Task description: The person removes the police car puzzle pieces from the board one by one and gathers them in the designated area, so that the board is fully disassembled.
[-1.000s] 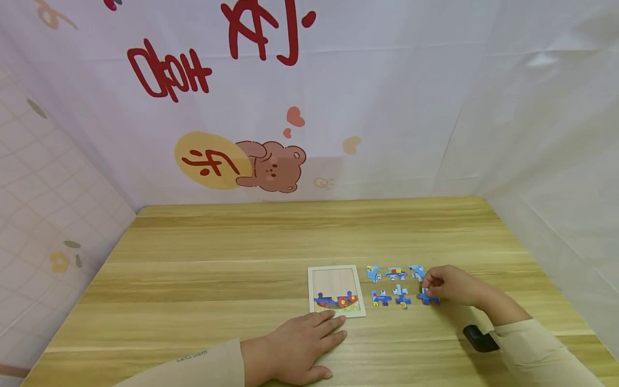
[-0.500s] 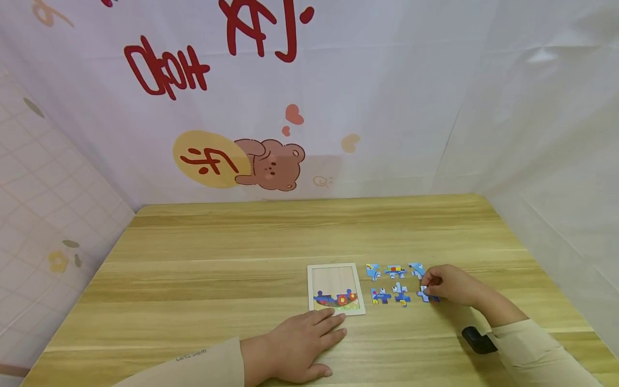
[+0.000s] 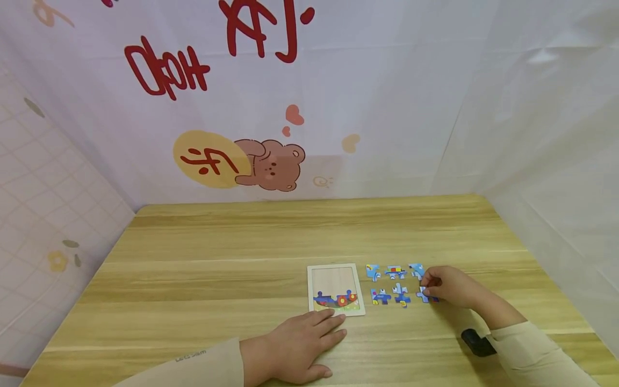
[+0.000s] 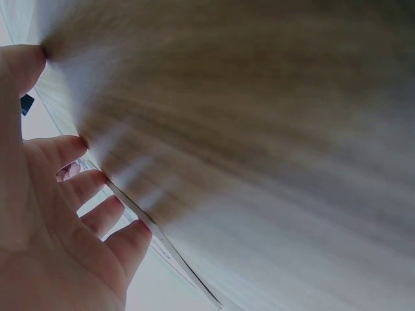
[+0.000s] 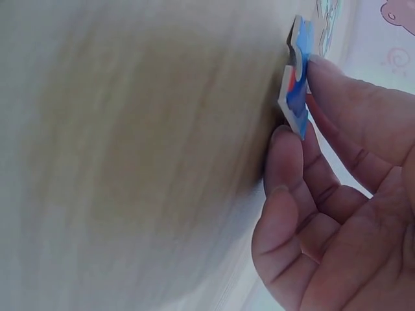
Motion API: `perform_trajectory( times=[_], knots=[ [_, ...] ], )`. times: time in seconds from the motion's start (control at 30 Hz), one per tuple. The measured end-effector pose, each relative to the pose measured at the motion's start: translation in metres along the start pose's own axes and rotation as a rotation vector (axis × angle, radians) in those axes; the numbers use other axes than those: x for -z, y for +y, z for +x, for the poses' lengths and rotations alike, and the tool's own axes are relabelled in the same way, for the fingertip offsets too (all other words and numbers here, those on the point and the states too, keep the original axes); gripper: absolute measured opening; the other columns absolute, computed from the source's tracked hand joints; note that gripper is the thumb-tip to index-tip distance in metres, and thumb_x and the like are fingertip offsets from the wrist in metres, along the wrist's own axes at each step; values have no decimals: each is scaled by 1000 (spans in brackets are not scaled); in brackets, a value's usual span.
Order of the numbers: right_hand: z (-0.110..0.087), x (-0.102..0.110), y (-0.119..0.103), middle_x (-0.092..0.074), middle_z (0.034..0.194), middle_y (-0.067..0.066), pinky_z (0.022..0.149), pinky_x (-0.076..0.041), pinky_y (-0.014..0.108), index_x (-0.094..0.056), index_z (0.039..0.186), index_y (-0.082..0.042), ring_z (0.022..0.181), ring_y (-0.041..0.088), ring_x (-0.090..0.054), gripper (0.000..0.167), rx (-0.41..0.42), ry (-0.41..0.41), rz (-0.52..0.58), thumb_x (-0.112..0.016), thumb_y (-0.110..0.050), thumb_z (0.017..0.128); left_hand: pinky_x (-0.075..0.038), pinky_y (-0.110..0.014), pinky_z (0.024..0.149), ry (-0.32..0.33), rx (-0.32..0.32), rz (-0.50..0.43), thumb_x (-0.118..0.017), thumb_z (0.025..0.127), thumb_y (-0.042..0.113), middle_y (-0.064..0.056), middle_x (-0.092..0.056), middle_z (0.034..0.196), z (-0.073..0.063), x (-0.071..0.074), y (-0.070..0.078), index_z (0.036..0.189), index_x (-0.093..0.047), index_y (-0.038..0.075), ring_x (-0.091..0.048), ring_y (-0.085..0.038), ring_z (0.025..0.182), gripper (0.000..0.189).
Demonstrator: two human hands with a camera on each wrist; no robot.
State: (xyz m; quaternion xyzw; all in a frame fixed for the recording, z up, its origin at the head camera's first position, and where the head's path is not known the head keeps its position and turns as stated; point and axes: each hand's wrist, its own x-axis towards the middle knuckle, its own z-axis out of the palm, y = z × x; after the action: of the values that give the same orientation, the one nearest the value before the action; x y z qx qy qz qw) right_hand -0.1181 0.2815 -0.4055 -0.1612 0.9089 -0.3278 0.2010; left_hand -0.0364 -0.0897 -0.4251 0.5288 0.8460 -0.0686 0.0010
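My left hand [image 3: 306, 346] lies spread on the table, its fingertips on the near edge of a pale puzzle frame [image 3: 360, 293]. In the left wrist view, the fingers [image 4: 84, 184] touch that frame's edge. The frame holds blue, red and yellow pieces along its near side; bare board shows behind them. My right hand [image 3: 452, 287] pinches a blue jigsaw piece [image 3: 424, 293] at the near right of the loose pieces. The right wrist view has the thumb on the jigsaw piece [image 5: 298, 91], which has a red patch; fingers partly hide its far side.
Loose jigsaw pieces lie in two rows right of the frame, among them a piece with red and yellow blocks [image 3: 396, 271] and a near-left piece [image 3: 380, 296]. A black wrist device [image 3: 477, 342] hangs under the right sleeve. White cloth walls border the wooden table [image 3: 217, 242].
The right hand's jigsaw piece looks lighter and slightly tilted compared with one second ago; the hand has barely shifted. The left hand stays in place on the frame's edge.
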Motion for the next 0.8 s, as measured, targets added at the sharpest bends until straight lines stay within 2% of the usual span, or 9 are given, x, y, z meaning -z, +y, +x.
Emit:
perform_trajectory(
  times=[0.43,0.8],
  knots=[
    [0,2,1,-57,78,0,58,-43,24,-61,87,-3,68,10,-48,5,-9,37,-74,-64,1,88,-33,-30,110,-7,-5,-12,-35,98,57,-3,-34,154,4,1,-1,148,-40,18,-33,-22,140,64],
    [1,0,0,-61,80,-1,59,-45,25,-63,87,-1,70,9,-52,4,31,53,-94,-66,-2,88,-33,-30,109,-8,4,-19,-35,98,58,-3,-35,154,1,-2,-1,148,-40,18,-33,-22,140,65]
  ],
)
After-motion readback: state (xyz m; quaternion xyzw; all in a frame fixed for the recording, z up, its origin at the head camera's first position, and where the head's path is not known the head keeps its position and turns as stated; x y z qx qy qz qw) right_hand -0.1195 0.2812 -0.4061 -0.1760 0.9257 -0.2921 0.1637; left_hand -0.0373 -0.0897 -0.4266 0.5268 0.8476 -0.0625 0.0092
